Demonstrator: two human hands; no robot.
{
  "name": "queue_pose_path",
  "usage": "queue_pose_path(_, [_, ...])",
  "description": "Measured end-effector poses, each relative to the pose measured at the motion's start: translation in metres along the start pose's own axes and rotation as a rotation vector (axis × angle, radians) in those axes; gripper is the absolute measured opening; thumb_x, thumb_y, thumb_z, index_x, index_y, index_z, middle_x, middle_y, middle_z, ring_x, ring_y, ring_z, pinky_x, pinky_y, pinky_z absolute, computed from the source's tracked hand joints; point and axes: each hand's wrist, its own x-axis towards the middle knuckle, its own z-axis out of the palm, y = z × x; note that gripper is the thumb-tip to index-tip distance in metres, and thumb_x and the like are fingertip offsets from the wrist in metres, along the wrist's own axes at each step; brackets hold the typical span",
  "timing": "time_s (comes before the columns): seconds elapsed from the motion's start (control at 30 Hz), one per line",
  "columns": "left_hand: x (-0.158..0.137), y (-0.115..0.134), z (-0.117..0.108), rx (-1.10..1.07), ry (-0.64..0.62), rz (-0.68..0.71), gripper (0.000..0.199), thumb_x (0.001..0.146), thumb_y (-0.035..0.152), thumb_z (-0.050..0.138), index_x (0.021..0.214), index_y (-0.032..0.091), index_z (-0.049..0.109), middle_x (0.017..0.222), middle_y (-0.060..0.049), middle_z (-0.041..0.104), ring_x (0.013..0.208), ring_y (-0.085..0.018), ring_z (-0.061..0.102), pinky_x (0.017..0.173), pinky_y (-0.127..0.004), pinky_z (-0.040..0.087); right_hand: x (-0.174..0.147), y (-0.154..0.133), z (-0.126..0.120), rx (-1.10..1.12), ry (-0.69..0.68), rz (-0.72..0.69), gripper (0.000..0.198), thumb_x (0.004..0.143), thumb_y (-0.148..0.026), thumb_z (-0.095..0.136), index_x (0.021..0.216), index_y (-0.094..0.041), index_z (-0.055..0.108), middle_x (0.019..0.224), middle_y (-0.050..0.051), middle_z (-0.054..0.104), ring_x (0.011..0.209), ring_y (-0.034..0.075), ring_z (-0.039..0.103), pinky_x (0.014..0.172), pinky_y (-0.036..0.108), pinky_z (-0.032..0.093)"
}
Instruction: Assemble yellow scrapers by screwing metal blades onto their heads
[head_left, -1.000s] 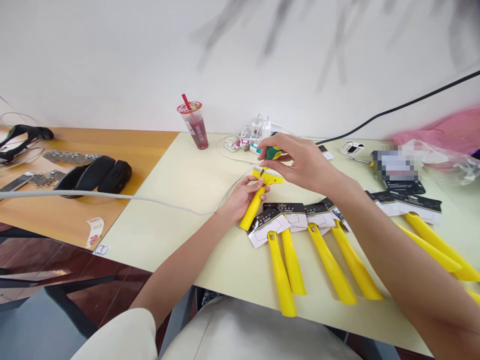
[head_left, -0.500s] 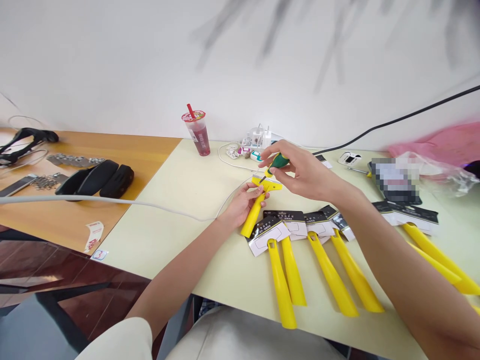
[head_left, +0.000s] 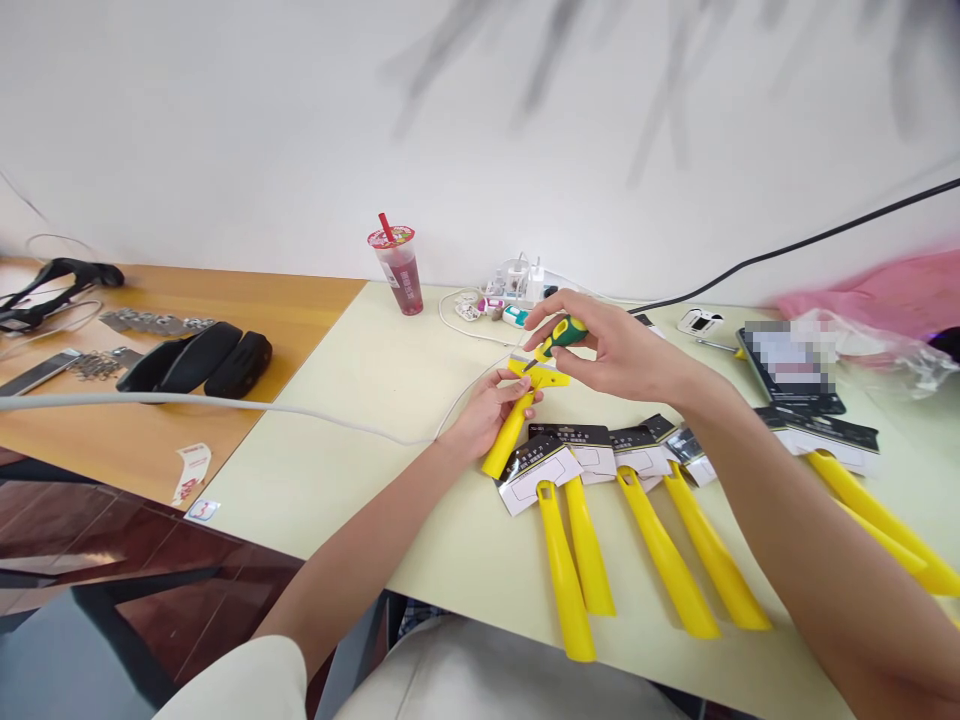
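Observation:
My left hand (head_left: 486, 410) is closed around a yellow scraper (head_left: 510, 432), its wide head pointing away from me and its handle slanting back toward me. In my right hand (head_left: 626, 350) is a screwdriver (head_left: 566, 332) with a green and yellow handle, held between thumb and fingers. The screwdriver's tip comes down onto the scraper head; whether it sits in a screw is too small to tell. Close to my hands lie several yellow handles (head_left: 561, 570) with black and white cards (head_left: 541, 475) at their far ends.
A red-strawed drink cup (head_left: 405, 282) stands near the wall, left of a power strip (head_left: 517, 280) with chargers. At right are a phone (head_left: 791, 365), a second screwdriver (head_left: 721, 345) and a pink bag (head_left: 877, 285). A white cable (head_left: 337, 425) crosses at left. Black cases (head_left: 199, 362) lie on the wooden table.
The screwdriver handle has turned and leans further to the right, with my right hand shifted slightly right. My left hand still holds the scraper. The view has shifted a little.

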Motion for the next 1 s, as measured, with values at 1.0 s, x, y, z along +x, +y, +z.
queue_pose_path(1.0, [0.001, -0.001, 0.0, 0.023, 0.01, -0.023, 0.044, 0.076, 0.015, 0.094, 0.096, 0.021, 0.055, 0.093, -0.003, 0.069, 0.088, -0.019, 0.073, 0.061, -0.024, 0.047, 0.005, 0.009, 0.012, -0.222, 0.128, -0.063, 0.026, 0.104, -0.046, 0.065, 0.122, -0.028, 0.06, 0.126, 0.011, 0.073, 0.092, 0.028, 0.074, 0.085, 0.046, 0.06])
